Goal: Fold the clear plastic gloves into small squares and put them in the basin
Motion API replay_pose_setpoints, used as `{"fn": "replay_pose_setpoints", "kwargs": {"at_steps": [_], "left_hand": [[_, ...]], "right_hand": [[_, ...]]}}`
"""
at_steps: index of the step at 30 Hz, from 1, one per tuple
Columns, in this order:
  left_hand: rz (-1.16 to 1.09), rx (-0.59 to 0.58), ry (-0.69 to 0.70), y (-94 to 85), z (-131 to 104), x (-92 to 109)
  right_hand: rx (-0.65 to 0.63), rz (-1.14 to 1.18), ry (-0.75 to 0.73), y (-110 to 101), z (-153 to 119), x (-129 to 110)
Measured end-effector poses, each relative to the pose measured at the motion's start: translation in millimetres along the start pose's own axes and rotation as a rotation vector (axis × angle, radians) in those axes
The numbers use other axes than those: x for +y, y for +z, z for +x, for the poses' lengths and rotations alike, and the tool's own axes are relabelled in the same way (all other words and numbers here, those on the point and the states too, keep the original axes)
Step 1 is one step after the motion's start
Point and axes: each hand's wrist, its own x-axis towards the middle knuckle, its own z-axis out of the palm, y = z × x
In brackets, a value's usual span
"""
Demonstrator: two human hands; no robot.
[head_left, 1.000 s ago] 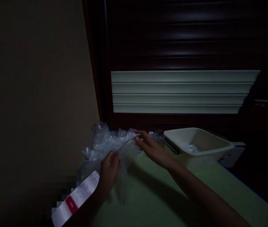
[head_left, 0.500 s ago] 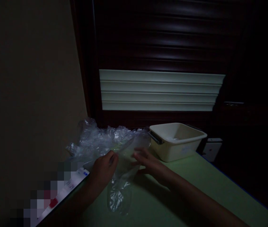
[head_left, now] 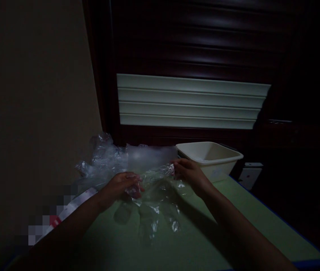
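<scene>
A clear, crinkled plastic bag (head_left: pixel 158 195) is stretched between my two hands, its lower part hanging over the green tabletop. My left hand (head_left: pixel 126 184) grips its left side, with fingers bent around the film. On the right, my right hand (head_left: pixel 186 171) pinches the bag's upper right edge between thumb and fingers. Behind my left hand lies a heap of crumpled clear plastic (head_left: pixel 106 158). A smooth, translucent plastic sheet (head_left: pixel 151 157) shows just beyond the held bag.
A cream basin (head_left: pixel 222 167) with dark handles stands at the back right of the green table (head_left: pixel 205 241). By the wall at the left lies a white printed packet (head_left: pixel 76 201), partly blurred. A white object (head_left: pixel 250 177) is beyond the table's right edge.
My hands have moved apart, spreading the plastic wide between them. My right hand, open before, has closed on its edge. The view has shifted slightly.
</scene>
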Motion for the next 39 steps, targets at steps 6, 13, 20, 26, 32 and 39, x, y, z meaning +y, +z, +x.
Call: {"fn": "replay_pose_setpoints", "kwargs": {"at_steps": [6, 13, 20, 26, 32, 39], "left_hand": [[-0.111, -0.021, 0.029, -0.6, -5.0, 6.1], [-0.084, 0.015, -0.101, -3.3, -2.1, 2.3], [-0.002, -0.015, -0.261, -5.4, -1.7, -5.4], [0.210, 0.043, -0.253, -1.2, -0.6, -13.4], [0.613, 0.189, -0.105, 3.3, 1.6, -14.0], [0.979, 0.008, 0.377, 5.4, -9.3, -10.0]], "right_hand": [[-0.042, -0.061, -0.010, -0.8, -2.5, -5.4], [-0.127, -0.348, -0.047, -3.8, 1.8, 3.7], [-0.115, -0.680, -0.143, -13.7, 10.9, 20.9], [-0.151, -0.959, -0.215, -15.1, 9.4, 25.3], [-0.196, -1.154, -0.233, 1.2, -3.6, 10.7], [-0.460, -1.192, -0.204, 37.1, -43.8, 8.1]]}}
